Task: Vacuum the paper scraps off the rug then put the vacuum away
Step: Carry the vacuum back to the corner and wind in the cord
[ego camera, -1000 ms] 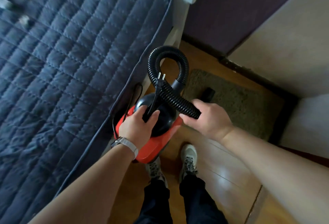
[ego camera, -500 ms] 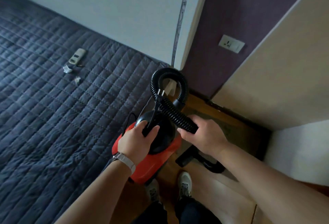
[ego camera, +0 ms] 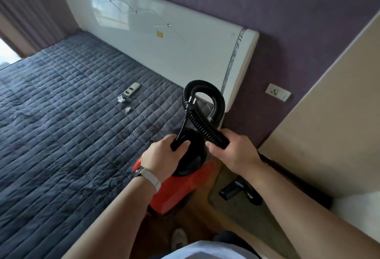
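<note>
I hold a red and black canister vacuum (ego camera: 176,188) off the floor beside the bed. My left hand (ego camera: 162,155) grips its black top handle together with the power cord, whose plug (ego camera: 190,102) sticks up. My right hand (ego camera: 232,151) grips the black ribbed hose (ego camera: 205,102), which loops upward. The black floor nozzle (ego camera: 232,190) hangs low over the olive rug (ego camera: 257,228). I see no paper scraps on the visible rug.
A bed with a dark quilted cover (ego camera: 67,125) fills the left. On it lie a white remote (ego camera: 131,89) and two crumpled paper bits (ego camera: 121,99). A white headboard (ego camera: 164,38), a wall socket (ego camera: 277,95) and a beige wall (ego camera: 329,114) stand ahead and right.
My view has tilted up from the floor toward the headboard and the wall. Both hands keep the same hold on the vacuum handle and hose.
</note>
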Motion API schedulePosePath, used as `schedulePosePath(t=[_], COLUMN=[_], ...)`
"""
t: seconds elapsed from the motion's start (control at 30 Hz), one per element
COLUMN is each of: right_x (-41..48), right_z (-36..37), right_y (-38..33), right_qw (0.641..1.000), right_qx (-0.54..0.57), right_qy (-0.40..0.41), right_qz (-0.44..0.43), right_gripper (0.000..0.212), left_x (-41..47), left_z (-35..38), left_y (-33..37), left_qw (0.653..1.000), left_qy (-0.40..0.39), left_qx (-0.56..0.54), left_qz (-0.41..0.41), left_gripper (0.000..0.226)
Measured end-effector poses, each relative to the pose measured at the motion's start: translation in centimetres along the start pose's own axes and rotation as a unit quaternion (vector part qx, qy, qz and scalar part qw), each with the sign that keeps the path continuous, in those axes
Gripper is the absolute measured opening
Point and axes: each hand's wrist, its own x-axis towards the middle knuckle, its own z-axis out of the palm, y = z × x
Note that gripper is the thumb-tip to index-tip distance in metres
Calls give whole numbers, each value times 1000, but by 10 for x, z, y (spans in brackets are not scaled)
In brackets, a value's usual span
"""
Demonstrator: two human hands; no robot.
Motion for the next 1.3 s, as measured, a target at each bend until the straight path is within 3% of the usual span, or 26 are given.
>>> schedulePosePath(t=[0.3,0.53,0.63,0.77,1.0,1.3], right_x=[9,9,-1,-16,-69,-197], right_z=[-48,-47,-37,-19,28,112], right_y=[-21,-54,-71,-97,-149,-214], right_qw=[994,979,968,953,913,861], right_qx=[29,35,51,36,32,47], right_qy=[-46,-96,-125,-156,-197,-286], right_qz=[-96,-177,-212,-258,-357,-418], right_gripper=[31,41,38,38,36,43], left_x=[-45,-91,-117,-150,-234,-394], left_z=[-28,-45,-52,-62,-80,-99], left_y=[40,54,45,27,-12,-73], left_qw=[990,967,954,932,884,822], left_qy=[126,204,231,268,345,402], left_qx=[23,4,13,24,-1,-14], left_qz=[-53,-154,-192,-244,-316,-403], left_gripper=[45,42,42,60,62,44])
